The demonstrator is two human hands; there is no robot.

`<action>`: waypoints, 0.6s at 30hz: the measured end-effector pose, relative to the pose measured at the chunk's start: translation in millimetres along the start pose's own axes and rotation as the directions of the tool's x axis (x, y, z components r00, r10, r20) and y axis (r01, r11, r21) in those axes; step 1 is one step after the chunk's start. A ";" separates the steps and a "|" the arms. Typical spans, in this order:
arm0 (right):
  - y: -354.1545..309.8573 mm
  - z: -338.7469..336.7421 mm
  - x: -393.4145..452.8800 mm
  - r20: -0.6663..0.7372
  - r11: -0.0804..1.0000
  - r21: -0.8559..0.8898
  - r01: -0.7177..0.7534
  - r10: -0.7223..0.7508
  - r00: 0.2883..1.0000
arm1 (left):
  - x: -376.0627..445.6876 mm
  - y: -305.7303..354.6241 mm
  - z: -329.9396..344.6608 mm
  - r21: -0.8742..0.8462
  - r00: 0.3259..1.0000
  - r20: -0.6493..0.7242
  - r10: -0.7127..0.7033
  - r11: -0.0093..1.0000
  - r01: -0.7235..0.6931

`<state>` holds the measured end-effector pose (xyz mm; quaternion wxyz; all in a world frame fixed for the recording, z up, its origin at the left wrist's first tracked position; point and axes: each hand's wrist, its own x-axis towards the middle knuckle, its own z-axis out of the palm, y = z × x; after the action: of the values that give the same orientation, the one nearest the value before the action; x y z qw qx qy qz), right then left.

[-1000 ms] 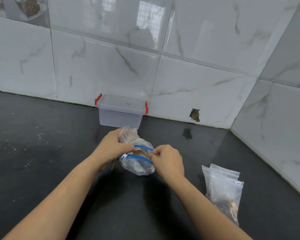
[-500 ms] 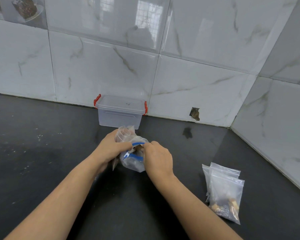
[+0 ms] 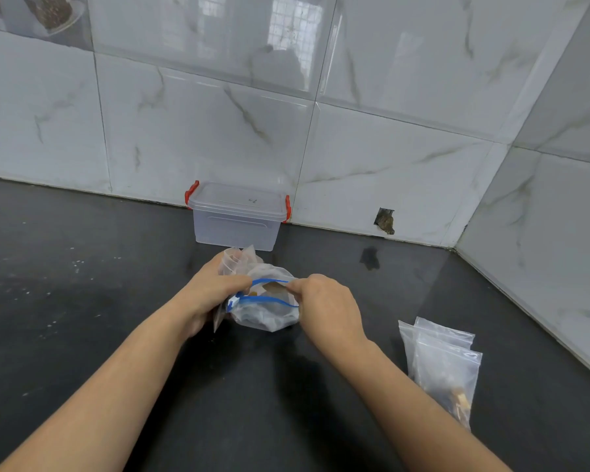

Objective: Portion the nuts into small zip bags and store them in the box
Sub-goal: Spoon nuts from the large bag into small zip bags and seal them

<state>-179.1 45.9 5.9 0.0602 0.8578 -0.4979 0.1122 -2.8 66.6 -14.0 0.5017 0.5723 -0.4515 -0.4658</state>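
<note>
Pinching blue-zip bag [image 3: 269, 315] mouth, both hands

— From where is the scene seen?
— A single wide-angle view is given from the head, aimed forward and down over both forearms at the dark bench [image 3: 82, 301].
— How near is it held?
— The hands are seen close, low in the middle; the tiled wall [image 3: 218, 131] and its corner fill the upper half.
— Is anything shared with a second view?
— Only one view is supplied.
</note>
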 end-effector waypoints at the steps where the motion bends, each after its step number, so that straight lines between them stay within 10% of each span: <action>1: -0.4 -0.5 -2.0 0.004 1.000 -0.012 -0.012 0.012 1.000 | -0.7 0.9 0.5 0.008 1.000 0.011 0.004 1.000 -0.004; 18: -15.1 10.3 -14.1 0.191 0.785 0.559 -0.269 0.194 0.962 | -5.6 12.1 7.9 0.034 0.989 -0.110 0.102 0.995 -0.098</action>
<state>-171.5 63.0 -7.6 -0.2488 0.7726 -0.5443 0.2119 -12.0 69.8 -2.0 0.5408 0.5812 -0.4573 -0.4008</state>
